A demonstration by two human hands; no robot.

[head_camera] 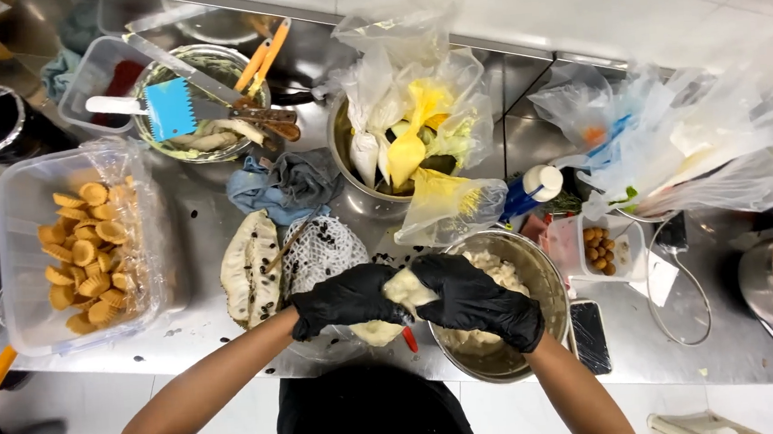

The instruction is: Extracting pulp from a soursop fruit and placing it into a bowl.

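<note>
We find the left hand (347, 299) and right hand (476, 298), both gloved, gripping a pale lump of dough (407, 290) between them. It sits beside the steel bowl (545, 278).

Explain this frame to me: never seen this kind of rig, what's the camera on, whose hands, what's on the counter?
One picture, from a camera worn on a person's head, looking straight down. No machine: two bare arms in black gloves. The left hand and right hand together grip a pale piping bag over a steel bowl of pale mixture. On the steel counter: a clear tub of small pastry shells, a bowl stuffed with filled piping bags, a blue scraper, a blue-grey cloth, and a phone.
</note>
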